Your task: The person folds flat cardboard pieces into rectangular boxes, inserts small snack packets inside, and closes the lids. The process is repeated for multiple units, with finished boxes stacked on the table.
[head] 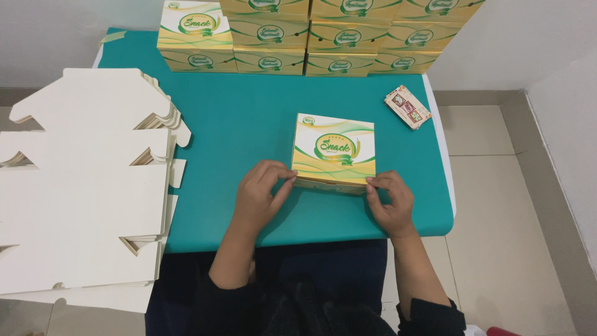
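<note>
Teal table (249, 118): 1 box (334, 149) (2 hands)

Table with teal cover (249, 118), loaded.
Snack box (334, 152) at centre; stacked finished boxes (323, 37) at 12 o'clock; small printed packet (407, 107) at 2 o'clock; pile of flat white carton blanks (87, 180) at 9 o'clock, overhanging the edge.

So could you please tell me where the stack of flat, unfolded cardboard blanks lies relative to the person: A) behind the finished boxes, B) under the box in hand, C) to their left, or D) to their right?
C: the cream cardboard blanks lie piled beyond the left hand, overhanging the green table.
</note>
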